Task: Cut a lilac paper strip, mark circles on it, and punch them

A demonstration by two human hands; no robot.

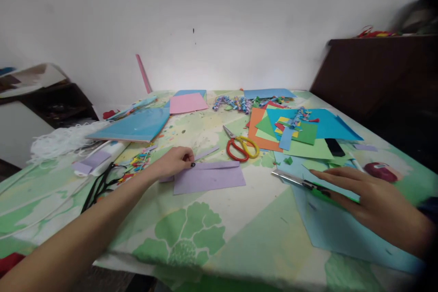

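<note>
Purple strip in a pinch!

The left hand has its end between the fingers, over a purple sheet on the counter; the right hand stretches along the cutter, grip impossible to tell!

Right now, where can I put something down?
The tablecloth is bare in front of the purple paper, left of the light-blue sheet. A smaller gap separates purple paper and cutter. Crowded: coloured papers piled behind the cutter; white string, left.

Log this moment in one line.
left hand: touching purple paper | right hand: at cutter, blade out, grip unclear | scissors: on tablecloth, beyond purple paper
</note>
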